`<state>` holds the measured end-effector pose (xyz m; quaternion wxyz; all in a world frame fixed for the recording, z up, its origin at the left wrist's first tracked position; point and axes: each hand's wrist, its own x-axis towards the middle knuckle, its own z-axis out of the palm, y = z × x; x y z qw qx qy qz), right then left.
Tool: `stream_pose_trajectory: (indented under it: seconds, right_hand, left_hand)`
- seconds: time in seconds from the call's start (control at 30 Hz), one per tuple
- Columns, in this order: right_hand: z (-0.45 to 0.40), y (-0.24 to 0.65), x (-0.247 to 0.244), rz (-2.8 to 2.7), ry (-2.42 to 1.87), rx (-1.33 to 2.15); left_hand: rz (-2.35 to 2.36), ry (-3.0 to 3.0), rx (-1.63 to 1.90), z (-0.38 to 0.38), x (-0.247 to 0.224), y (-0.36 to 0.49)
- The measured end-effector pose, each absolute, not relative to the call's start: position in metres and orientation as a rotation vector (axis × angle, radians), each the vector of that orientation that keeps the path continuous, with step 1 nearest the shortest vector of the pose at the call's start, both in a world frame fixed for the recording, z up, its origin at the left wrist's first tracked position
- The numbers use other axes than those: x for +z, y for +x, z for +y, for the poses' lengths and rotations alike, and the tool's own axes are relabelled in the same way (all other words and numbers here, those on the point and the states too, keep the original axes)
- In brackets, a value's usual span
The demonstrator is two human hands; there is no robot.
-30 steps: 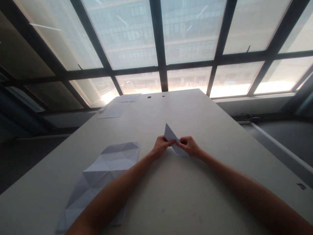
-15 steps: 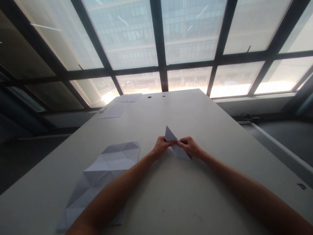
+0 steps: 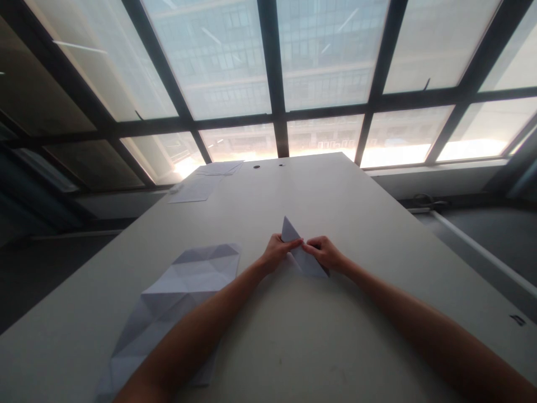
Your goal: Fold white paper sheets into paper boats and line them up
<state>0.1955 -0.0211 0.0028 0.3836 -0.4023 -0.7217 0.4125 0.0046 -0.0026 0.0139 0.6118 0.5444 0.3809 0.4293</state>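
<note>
A small piece of folded white paper [image 3: 310, 262] is held between both hands over the middle of the white table [image 3: 302, 196], one pointed corner up and another down to the right. My left hand [image 3: 278, 249] pinches it from the left, thumb across its face. From the right, my right hand [image 3: 324, 252] grips its edge, with the thumb tip close to the left thumb. The fingers behind the paper are partly hidden.
A large creased sheet of paper [image 3: 191, 274] lies at the left, partly under my left forearm. Flat sheets [image 3: 193, 189] rest at the table's far left. A small dark object [image 3: 517, 319] is near the right edge. Windows stand beyond the table.
The paper has shifted very slightly, its lower part dipping a little. Both hands keep nearly the same place and grip.
</note>
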Motion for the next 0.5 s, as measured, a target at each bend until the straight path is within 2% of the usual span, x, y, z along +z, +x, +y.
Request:
stream_pose_trajectory:
  seconds: [0.17, 0.5]
  right_hand:
    - [-0.0211, 0.1950, 0.0014, -1.887, -1.069, 0.986]
    - [-0.0216, 0.2035, 0.0081, -1.910, -1.016, 1.215]
  left_hand:
    - [0.849, 1.253, 1.002, -0.0027, 0.0139, 0.0053]
    - [0.825, 1.012, 1.158, 0.0068, 0.0080, 0.0069]
